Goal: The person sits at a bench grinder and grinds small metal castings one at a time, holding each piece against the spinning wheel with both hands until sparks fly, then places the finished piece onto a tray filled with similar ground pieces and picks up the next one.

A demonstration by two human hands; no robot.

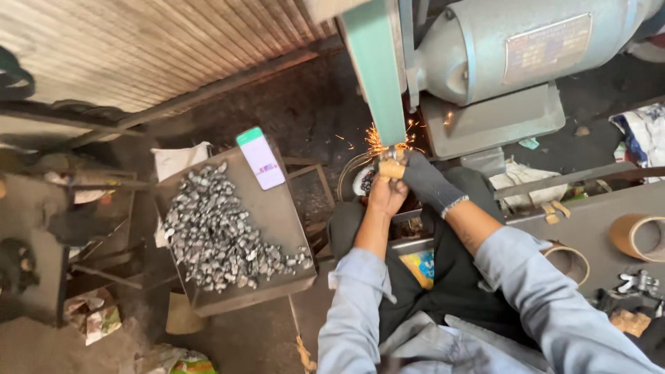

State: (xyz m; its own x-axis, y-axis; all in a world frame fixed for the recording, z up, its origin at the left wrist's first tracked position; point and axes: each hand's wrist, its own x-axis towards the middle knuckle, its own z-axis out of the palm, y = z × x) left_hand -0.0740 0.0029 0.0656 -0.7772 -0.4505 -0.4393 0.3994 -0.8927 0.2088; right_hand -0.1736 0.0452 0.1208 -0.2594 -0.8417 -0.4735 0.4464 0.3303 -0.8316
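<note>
My left hand [386, 194] is bare and my right hand [428, 181] wears a dark glove. Together they press a small metal piece [391, 158], held with a tan pad [392, 170], against the green sanding belt [377, 69] of a grey belt grinder [499, 48]. Orange sparks [374, 142] fly off where the piece meets the belt. The piece itself is mostly hidden by my fingers.
A metal tray [277, 221] at my left holds a heap of several small silvery parts [215, 228] and a phone [260, 158] with a lit screen. Rolls of tape [637, 235] and a metal bench lie at the right. A corrugated shutter stands behind.
</note>
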